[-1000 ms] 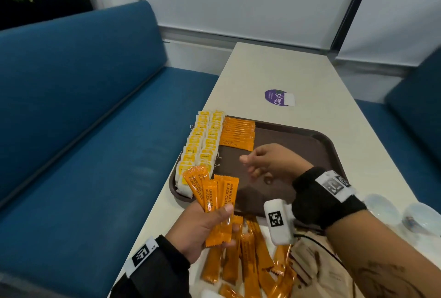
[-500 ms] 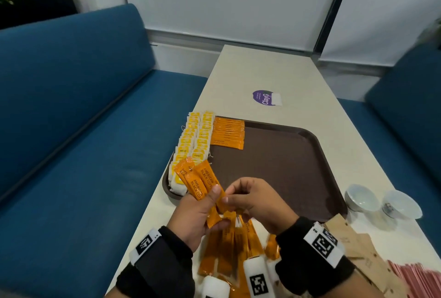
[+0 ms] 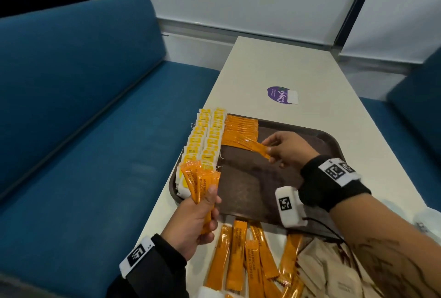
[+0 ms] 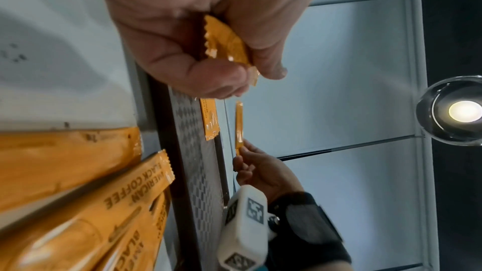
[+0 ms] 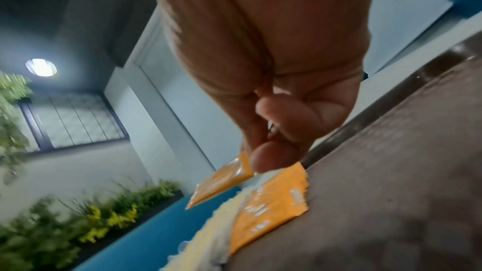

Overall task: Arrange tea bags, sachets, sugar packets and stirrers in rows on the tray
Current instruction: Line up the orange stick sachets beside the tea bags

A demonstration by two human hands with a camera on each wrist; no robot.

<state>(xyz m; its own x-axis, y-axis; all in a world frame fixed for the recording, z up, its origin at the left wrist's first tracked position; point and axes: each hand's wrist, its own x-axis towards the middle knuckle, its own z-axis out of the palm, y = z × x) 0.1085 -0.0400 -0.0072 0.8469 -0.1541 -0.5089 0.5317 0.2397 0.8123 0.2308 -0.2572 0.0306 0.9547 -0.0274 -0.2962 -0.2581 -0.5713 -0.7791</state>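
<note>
A brown tray (image 3: 250, 192) lies on the white table. Two rows of yellow tea bags (image 3: 205, 140) run along its left edge, with a stack of orange coffee sachets (image 3: 241, 128) beside them at the far end. My right hand (image 3: 284, 149) pinches one orange sachet (image 3: 253, 146) by its end, just above the near edge of that stack; the right wrist view shows the held sachet (image 5: 221, 180) over the stacked sachets (image 5: 271, 203). My left hand (image 3: 195, 221) grips a fan of several orange sachets (image 3: 198, 183) at the tray's near left corner.
Loose orange sachets (image 3: 241, 259) lie on the table in front of the tray, with brown paper packets (image 3: 327, 271) to their right. A purple sticker (image 3: 281, 95) sits beyond the tray. Blue benches (image 3: 83, 130) flank the table on both sides.
My right hand took one sachet from the left hand's bundle and carried it forward over the tray to the orange stack. The left hand stayed near the tray's corner.
</note>
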